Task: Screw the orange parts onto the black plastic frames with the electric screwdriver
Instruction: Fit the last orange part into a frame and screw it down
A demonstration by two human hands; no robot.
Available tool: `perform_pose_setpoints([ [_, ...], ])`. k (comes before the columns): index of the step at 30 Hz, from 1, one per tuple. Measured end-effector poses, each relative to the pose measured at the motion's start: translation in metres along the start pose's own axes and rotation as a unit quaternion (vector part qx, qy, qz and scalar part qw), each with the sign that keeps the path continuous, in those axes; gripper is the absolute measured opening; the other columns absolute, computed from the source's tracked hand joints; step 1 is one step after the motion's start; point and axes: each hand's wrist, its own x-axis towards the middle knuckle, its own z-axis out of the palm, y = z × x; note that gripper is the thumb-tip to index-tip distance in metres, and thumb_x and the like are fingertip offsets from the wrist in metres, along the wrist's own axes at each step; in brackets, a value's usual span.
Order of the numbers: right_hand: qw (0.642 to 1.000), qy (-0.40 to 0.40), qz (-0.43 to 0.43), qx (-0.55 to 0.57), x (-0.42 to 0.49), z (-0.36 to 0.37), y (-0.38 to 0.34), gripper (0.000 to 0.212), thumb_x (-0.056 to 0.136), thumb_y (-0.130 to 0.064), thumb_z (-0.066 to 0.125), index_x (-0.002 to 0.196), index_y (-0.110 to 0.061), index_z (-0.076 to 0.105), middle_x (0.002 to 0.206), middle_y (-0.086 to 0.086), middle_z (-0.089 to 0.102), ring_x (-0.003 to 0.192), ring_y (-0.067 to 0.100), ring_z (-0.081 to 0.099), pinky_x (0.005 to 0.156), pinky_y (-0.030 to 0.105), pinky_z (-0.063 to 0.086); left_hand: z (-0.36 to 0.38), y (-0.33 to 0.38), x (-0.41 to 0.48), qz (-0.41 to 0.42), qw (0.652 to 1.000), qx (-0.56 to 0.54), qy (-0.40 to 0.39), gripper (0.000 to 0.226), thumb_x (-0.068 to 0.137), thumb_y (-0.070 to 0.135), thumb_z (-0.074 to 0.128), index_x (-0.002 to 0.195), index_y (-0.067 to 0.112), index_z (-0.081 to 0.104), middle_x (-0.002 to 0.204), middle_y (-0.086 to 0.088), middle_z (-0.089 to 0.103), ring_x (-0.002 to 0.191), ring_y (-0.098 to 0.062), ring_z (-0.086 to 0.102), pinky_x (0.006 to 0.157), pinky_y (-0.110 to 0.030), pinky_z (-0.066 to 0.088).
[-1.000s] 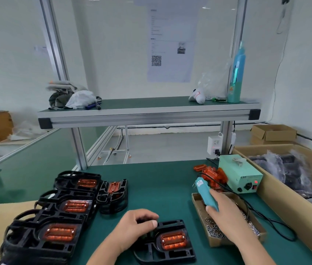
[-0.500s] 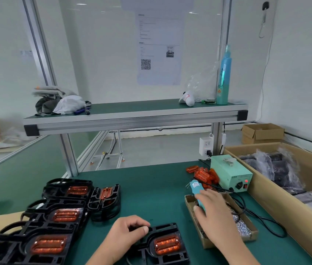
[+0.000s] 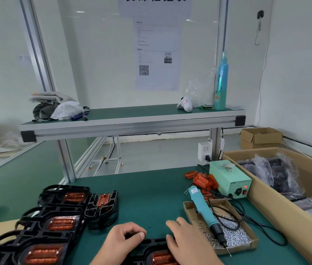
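At the bottom edge lies a black plastic frame [image 3: 152,245] with an orange part [image 3: 163,258] set in it. My left hand [image 3: 121,240] grips the frame's upper left rim with curled fingers. My right hand [image 3: 185,243] rests on its upper right corner, fingers bent over the edge. The teal electric screwdriver [image 3: 205,213] lies untouched across the cardboard screw tray [image 3: 189,209], tip pointing toward me. A pile of loose orange parts [image 3: 202,180] sits behind the tray.
Several finished frames with orange parts [image 3: 55,224] are stacked at the left. A green power supply [image 3: 229,179] stands by a large cardboard box [image 3: 285,213] of bagged black parts on the right. A raised shelf [image 3: 132,121] spans the back.
My right hand has let go of the screwdriver, which now lies on the screw tray, and has moved onto the frame. The view tilted upward; the left hand stays on the frame.
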Motion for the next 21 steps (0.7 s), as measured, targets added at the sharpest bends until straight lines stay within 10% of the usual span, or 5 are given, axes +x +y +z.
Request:
perform_pose_setpoints([
  [10,1.0,-0.02,0.007,-0.01,0.0,-0.003,-0.009,0.036,0.112,-0.04,0.034,0.141,-0.026,0.049,0.127,0.003,0.047,0.108,0.025,0.064,0.077,0.035,0.034,-0.001,0.001,0.001,0.0,1.0,0.007,0.014,0.017,0.083,0.037,0.077,0.092,0.025,0.084,0.091,-0.002,0.08,0.09,-0.019,0.075,0.086,-0.03,0.057],
  [16,0.996,-0.079,-0.005,-0.038,-0.003,-0.012,-0.013,0.057,0.103,-0.064,0.035,0.149,-0.031,0.041,0.132,0.005,0.049,0.116,0.026,0.06,0.087,0.04,0.038,-0.002,0.003,0.001,0.008,1.0,0.003,0.014,0.012,0.083,0.03,0.078,0.086,0.02,0.083,0.087,-0.005,0.079,0.083,-0.011,0.073,0.084,-0.029,0.056],
  [21,0.985,-0.154,-0.067,-0.031,-0.007,-0.019,-0.004,0.07,0.102,-0.047,0.047,0.164,-0.036,0.016,0.135,0.011,0.044,0.122,0.031,0.05,0.099,0.046,0.045,-0.002,0.003,0.001,0.006,1.0,-0.002,0.015,0.01,0.084,0.03,0.078,0.086,0.022,0.084,0.087,-0.005,0.079,0.081,-0.01,0.072,0.081,-0.026,0.055],
])
